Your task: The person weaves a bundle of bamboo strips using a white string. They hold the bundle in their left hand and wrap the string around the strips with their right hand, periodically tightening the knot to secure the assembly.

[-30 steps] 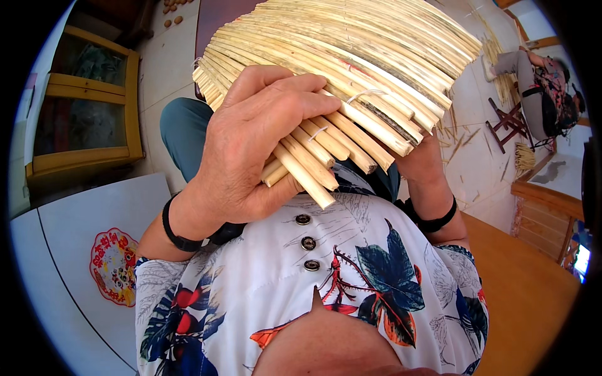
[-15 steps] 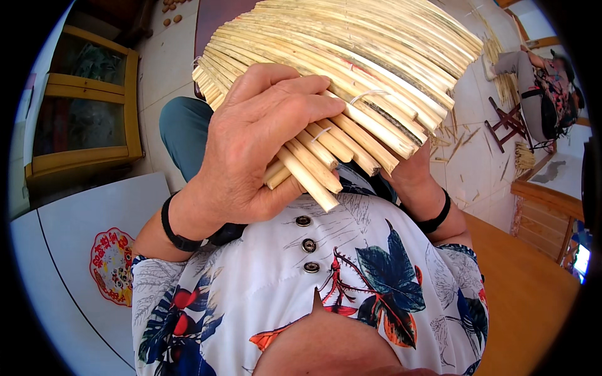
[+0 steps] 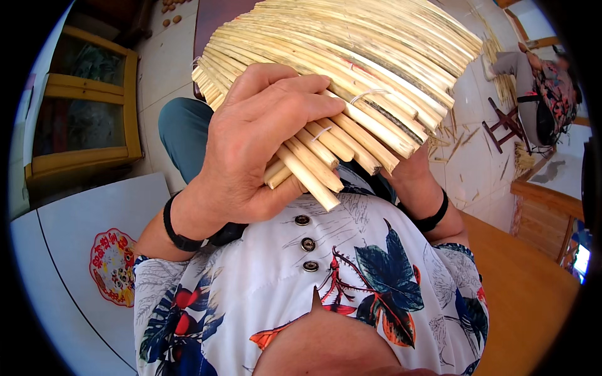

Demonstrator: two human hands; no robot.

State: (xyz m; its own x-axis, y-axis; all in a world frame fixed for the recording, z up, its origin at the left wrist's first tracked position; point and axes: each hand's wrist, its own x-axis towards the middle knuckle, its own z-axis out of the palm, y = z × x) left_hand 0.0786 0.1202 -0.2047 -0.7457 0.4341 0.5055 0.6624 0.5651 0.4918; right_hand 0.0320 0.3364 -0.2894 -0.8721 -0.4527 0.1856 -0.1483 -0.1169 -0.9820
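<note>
Straw-yellow, the stalk mat [image 3: 351,50] spreads away from my left hand [image 3: 244,144], whose fingers [image 3: 313,103] curl closed over its near stalks, long axes slanting down rightward; by their right ends, my right hand's [image 3: 409,170] grip is hidden: I can't tell.

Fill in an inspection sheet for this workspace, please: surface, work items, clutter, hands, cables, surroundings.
Surface: dark reddish panel beyond the work; contact unclear.
Work items: mat of pale stalks, with white thread looped near the close edge.
Clutter: stalk scraps on the tiled floor.
Hands: left hand grips the stalk ends; right hand partly hidden below them.
Cables: nothing seen.
Surroundings: yellow-framed cabinet at left; another person at right.
</note>
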